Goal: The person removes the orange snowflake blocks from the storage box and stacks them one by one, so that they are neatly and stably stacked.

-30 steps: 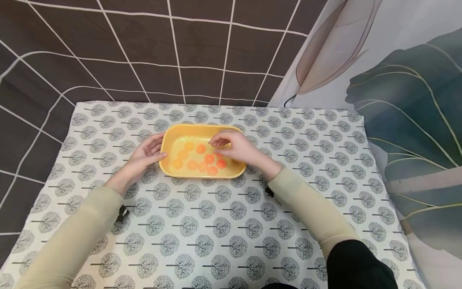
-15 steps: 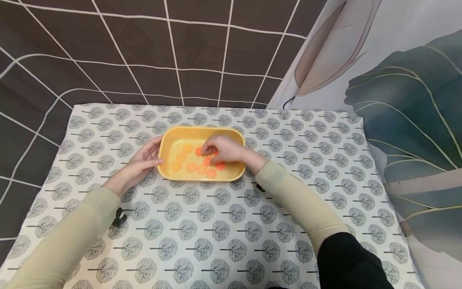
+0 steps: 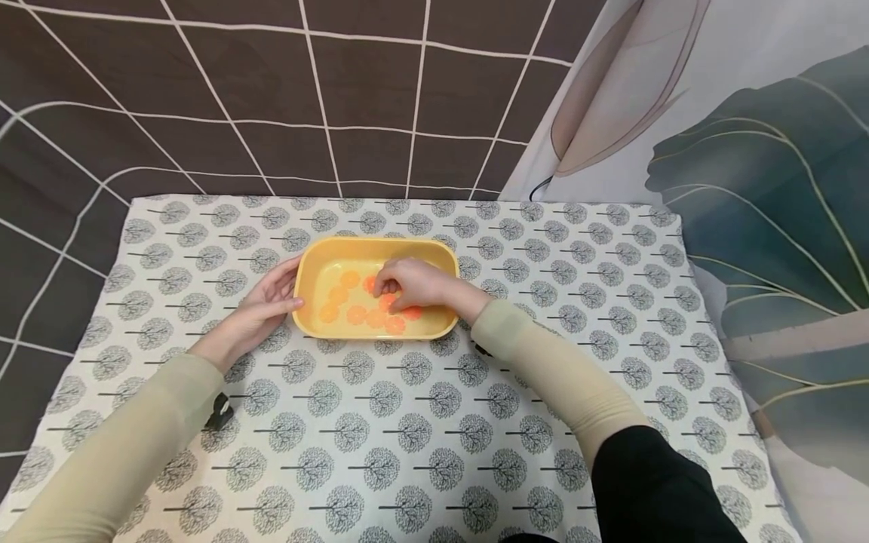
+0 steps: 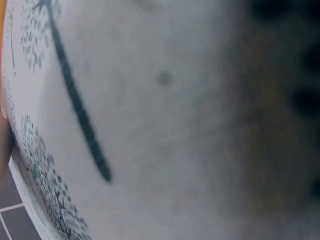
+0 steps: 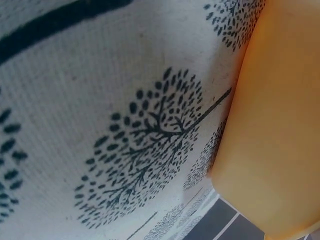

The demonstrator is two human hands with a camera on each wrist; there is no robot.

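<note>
In the head view, a yellow rectangular basin (image 3: 319, 329) stands on the patterned cloth. Several thin, round, scalloped pieces (image 3: 376, 318), coloured from yellow to reddish orange, lie on its floor. My left hand (image 3: 261, 305) holds the basin's left end, thumb on the rim and fingers along the outside. My right hand (image 3: 417, 285) reaches in over the right end, with curled fingers and thumb down among the orange pieces, partly covering them. I cannot tell whether a piece is pinched there. The right wrist view shows the basin's outer wall (image 5: 272, 115) close up.
A white cloth (image 3: 407, 407) printed with grey trees covers the table. Behind it hangs a dark curtain (image 3: 271, 83) with white grid lines. A pale curtain with leaf patterns (image 3: 767, 204) hangs on the right. The left wrist view shows mostly blurred cloth (image 4: 140, 120).
My right hand has moved left and down into the basin, its fingers coming in among the orange pieces. My left hand stays at the basin's left end.
</note>
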